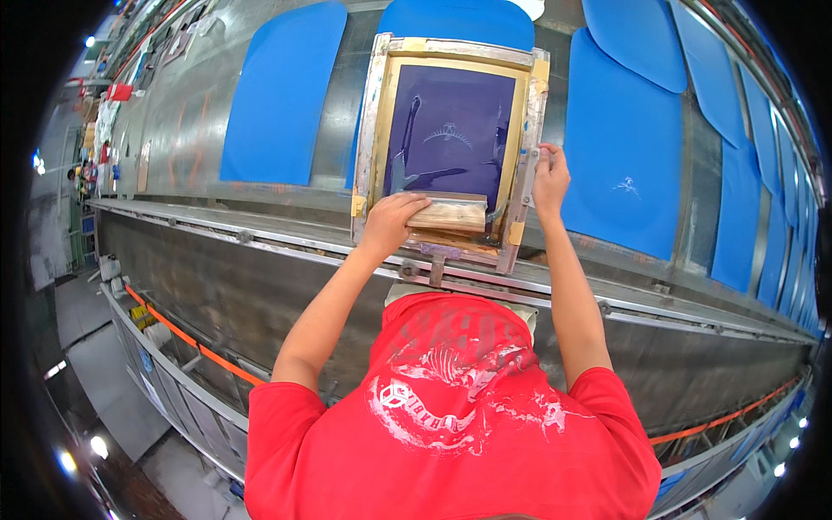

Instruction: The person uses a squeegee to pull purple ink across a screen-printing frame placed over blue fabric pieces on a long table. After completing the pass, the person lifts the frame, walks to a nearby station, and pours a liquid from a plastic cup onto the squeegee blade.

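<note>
A screen-printing frame (374, 130) with worn pale edges lies in front of me on a long metal table. Inside it the dark purple screen (458, 97) bears a small pale design and wet-looking streaks of ink. My left hand (390, 224) is closed on the left end of a wooden-handled squeegee (452, 216), which rests across the near end of the screen. On the frame's right side rail, my right hand (551, 180) has its fingers closed. Beneath the frame, a blue sheet (464, 16) shows past its far edge.
Another blue sheet (282, 95) lies to the left. On the right, a blue sheet (620, 147) carries a small white print, with several more overlapping beyond it. A metal rail (329, 253) runs along the table's near edge. Small items, including a red one (120, 92), sit far left.
</note>
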The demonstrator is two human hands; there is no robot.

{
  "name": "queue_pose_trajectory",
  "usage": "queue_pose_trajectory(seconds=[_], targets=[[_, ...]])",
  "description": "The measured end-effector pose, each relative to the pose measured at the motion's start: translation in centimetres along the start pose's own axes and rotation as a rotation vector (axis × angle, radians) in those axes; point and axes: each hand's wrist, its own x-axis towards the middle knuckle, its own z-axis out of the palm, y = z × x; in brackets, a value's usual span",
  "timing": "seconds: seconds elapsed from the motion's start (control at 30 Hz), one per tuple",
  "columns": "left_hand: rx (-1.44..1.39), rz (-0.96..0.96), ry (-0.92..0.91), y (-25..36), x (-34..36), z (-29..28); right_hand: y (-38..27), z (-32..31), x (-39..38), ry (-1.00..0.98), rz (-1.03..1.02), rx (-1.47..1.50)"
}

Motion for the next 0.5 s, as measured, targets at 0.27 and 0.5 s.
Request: queue_pose_trajectory(seconds=[0.27, 0.5], targets=[[0.042, 0.026, -0.001, -0.9, -4.4, 0.4, 0.7, 1.0, 0.0, 0.041, 0.027, -0.149], [0.188, 0.105, 0.013, -2.4, -1.8, 2.1, 0.8, -0.4, 0.7, -0.085, -0.155, -0.542]])
